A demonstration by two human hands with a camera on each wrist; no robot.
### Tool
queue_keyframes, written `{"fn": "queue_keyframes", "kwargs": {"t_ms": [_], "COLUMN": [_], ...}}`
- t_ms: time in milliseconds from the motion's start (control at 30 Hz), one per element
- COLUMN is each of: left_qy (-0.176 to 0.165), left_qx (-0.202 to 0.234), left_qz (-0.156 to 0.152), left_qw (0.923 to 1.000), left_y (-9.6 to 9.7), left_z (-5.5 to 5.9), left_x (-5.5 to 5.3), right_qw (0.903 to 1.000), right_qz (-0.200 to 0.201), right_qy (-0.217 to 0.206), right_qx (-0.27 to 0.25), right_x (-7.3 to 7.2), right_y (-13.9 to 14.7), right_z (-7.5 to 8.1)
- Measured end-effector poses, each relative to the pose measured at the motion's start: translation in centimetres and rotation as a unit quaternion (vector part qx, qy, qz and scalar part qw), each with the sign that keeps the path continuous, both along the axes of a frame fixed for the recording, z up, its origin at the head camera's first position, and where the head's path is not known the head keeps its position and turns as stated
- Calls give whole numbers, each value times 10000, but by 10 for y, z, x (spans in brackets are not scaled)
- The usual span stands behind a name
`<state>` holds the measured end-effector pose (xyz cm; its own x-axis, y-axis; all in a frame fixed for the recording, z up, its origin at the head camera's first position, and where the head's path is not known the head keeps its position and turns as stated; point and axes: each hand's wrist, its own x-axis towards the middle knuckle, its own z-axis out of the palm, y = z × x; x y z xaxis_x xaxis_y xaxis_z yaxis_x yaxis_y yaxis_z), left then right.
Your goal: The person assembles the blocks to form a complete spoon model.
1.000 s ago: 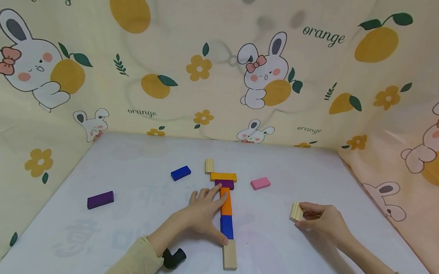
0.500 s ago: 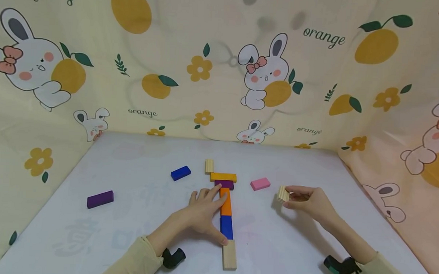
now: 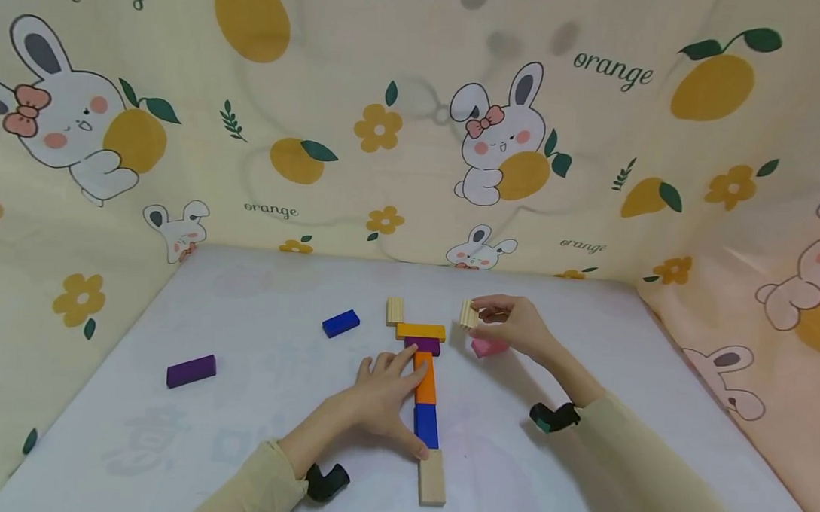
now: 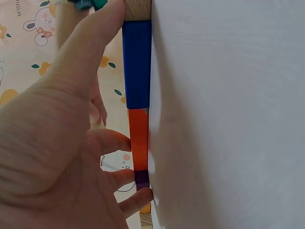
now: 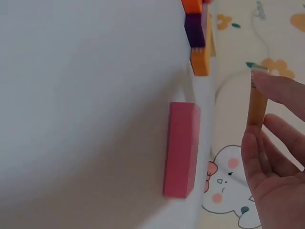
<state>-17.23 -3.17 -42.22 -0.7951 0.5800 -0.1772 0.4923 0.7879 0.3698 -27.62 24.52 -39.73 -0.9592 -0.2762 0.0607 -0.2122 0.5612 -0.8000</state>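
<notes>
The right hand (image 3: 516,327) pinches a ridged wooden block (image 3: 468,315), raised over the tabletop (image 3: 584,322) near the pink block (image 3: 491,349), toward the far edge. The left hand (image 3: 383,400), fingers spread, touches the orange block (image 3: 426,381) and purple block (image 3: 423,347), its thumb at the plain wooden block (image 3: 432,480) toward the near edge. The cloth (image 3: 413,177) behind reads "orange".

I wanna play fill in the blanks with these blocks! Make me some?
The hand holding up a striped wooden block is the person's ____ hand.
The middle block between the orange block and the plain wooden block is ____.
The loose block lying nearest that hand is ____.
The lone block farthest left in the head view is ____.
Missing words: right; blue; pink; purple.
</notes>
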Motion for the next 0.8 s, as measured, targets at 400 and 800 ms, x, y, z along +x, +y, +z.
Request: {"fn": "queue_keyframes", "kwargs": {"t_ms": [400, 800], "left_qy": [-135, -145], "left_qx": [-140, -231], "left_qz": [21, 119], "left_qw": [9998, 9996], "left_y": [0, 4], "left_z": [-1, 2], "left_x": [-2, -1], "right_qw": [9989, 9966], "right_qz": [-146, -52], "right_qy": [-317, -493], "right_qx": [314, 661], "right_x": [-39, -42], "right_y": [-21, -27], "right_z": [-19, -29]}}
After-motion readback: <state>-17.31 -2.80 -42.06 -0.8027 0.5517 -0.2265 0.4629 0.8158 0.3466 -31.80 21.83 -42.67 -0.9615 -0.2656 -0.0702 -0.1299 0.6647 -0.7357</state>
